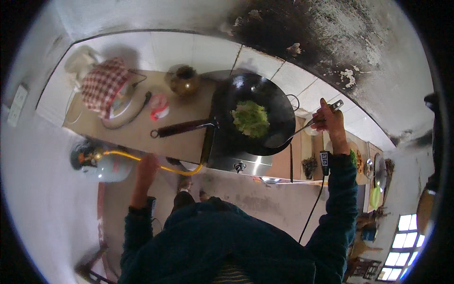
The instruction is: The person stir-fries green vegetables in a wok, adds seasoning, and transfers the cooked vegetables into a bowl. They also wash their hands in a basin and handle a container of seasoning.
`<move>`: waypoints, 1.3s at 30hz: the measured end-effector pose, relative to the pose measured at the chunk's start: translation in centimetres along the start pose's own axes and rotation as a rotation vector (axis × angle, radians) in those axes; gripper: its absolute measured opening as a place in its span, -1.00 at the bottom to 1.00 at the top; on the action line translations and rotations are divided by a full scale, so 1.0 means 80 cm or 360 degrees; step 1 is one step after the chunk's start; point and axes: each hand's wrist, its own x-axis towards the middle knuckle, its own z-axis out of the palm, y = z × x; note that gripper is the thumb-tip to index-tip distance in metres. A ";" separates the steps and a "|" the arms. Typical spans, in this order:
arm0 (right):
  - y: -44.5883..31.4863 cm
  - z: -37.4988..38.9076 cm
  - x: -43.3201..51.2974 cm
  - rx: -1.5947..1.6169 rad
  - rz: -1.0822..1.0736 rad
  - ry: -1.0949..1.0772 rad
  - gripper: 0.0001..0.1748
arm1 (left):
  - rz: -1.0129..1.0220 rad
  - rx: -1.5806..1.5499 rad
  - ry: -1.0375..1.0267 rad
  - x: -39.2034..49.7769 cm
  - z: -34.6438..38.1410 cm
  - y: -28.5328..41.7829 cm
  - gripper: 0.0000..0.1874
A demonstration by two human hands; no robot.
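Observation:
A black wok (pixel 227 103) sits on a steel gas stove (pixel 255 165), with chopped green vegetables (pixel 250 119) gathered at its middle. My right hand (pixel 330 120) grips the handle of a metal spatula (pixel 296 132), whose blade rests against the wok's near right inner side. At the counter's front edge, my left hand (pixel 148 166) is blurred next to a yellow gas hose (pixel 177 171); whether it touches the hose or the edge I cannot tell. The wok's long dark handle (pixel 184 127) points left over the counter, above that hand.
A gas cylinder (pixel 110 168) stands below the counter's left end. On the counter (pixel 184 147) are a checked cloth (pixel 104 85), a red-and-white container (pixel 159 107) and a round brownish pot (pixel 184 83). Dishes of food (pixel 359 159) stand far right. A black cable (pixel 312 213) hangs near my right arm.

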 end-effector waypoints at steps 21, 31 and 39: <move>-0.012 0.064 -0.016 -0.0013 -0.0007 -0.0227 -0.67 | -0.0333 -0.0507 -0.0635 0.107 -0.005 0.129 -0.63; 0.109 0.063 -0.011 0.0703 -0.0249 -0.0153 -0.68 | -0.0302 -0.0523 -0.0612 0.110 0.005 0.115 -0.69; 0.033 0.039 -0.094 0.0091 -0.0700 -0.0412 -0.80 | -0.0333 -0.0443 -0.0586 0.108 0.006 0.123 -0.67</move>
